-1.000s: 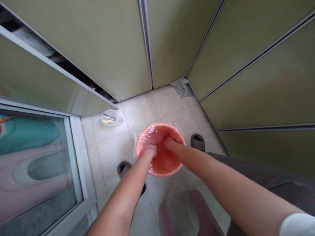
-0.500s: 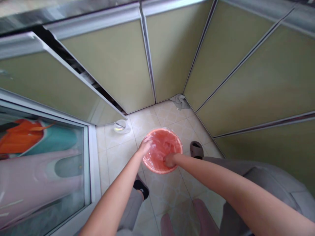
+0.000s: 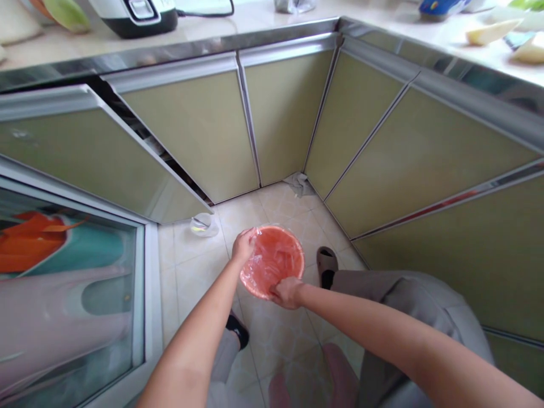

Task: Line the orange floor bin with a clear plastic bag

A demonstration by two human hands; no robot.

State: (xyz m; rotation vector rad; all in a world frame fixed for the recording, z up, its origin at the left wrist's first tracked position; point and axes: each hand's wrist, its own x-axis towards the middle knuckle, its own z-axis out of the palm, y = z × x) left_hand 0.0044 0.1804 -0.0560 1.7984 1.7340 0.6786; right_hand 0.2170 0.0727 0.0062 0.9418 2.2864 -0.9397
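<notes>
Between my legs, an orange-pink round bin [image 3: 276, 252] shows its open top, with a clear plastic bag [image 3: 260, 266] lining its inside and lapping over part of the rim. My left hand [image 3: 244, 245] grips the rim and bag at the left side, fingers bent over the edge. At the near right edge, my right hand [image 3: 289, 292] is closed on the rim, its thumb side toward the inside. Some fingertips of both hands are hidden by the rim and the bag.
Olive cabinets [image 3: 178, 130] form a corner ahead, with a door ajar at left. On the tiled floor are a clear plastic tub [image 3: 204, 225] and a grey cloth [image 3: 300, 184]. A glass door [image 3: 72, 294] stands left. A rice cooker [image 3: 140, 17] sits on the counter.
My right hand has come up from inside the bin to its near rim. My left hand stays at the left rim. The view has tilted up, bringing the counter in.
</notes>
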